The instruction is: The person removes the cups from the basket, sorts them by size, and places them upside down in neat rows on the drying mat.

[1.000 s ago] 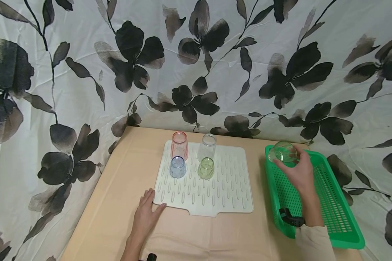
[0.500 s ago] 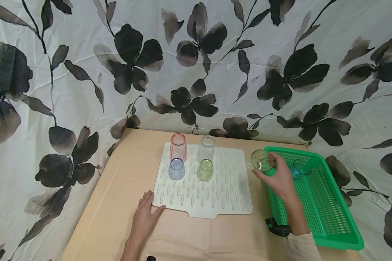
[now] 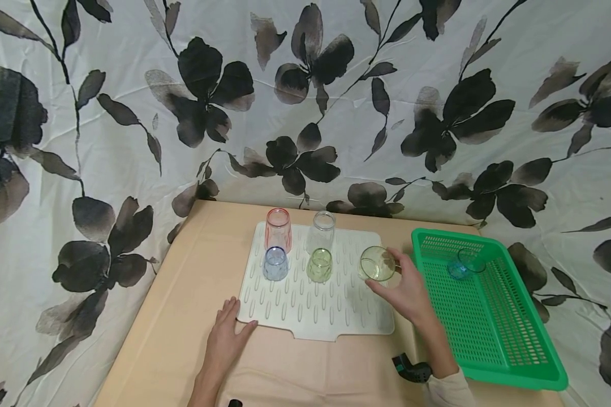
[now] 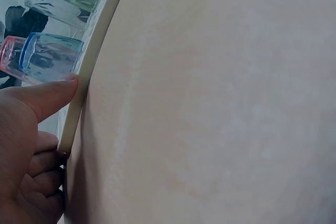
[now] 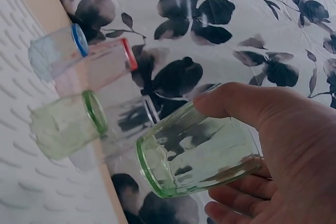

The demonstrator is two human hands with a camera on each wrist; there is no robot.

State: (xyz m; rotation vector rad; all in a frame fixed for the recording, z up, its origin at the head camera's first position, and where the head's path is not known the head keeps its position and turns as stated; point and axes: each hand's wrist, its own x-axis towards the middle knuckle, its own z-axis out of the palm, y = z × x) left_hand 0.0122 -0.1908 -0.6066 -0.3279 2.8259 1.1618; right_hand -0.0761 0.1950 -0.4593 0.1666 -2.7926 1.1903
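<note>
My right hand [image 3: 407, 288] holds a pale green glass [image 3: 378, 263] by its sides, between thumb and fingers. The glass is tilted over the right part of a white ridged drying mat [image 3: 356, 305]. My left hand [image 3: 225, 339] touches the mat's near left corner, its thumb at the front edge in the left wrist view. On the mat's left half stand a pink glass [image 3: 278, 227], a clear glass [image 3: 322, 229], a blue glass [image 3: 275, 264] and a small green glass [image 3: 319, 265]. In the right wrist view the held glass partly overlaps the clear one.
A green plastic basket [image 3: 539, 345] stands right of the mat, with a bright blue glass [image 3: 460, 268] inside. All rests on a beige-covered table [image 3: 193, 271]. A floral curtain [image 3: 366, 130] hangs close behind the table's back edge.
My right hand has carried the pale green glass left, from over the basket to over the mat's right side. The blue glass in the basket has come into view. My left hand stays put.
</note>
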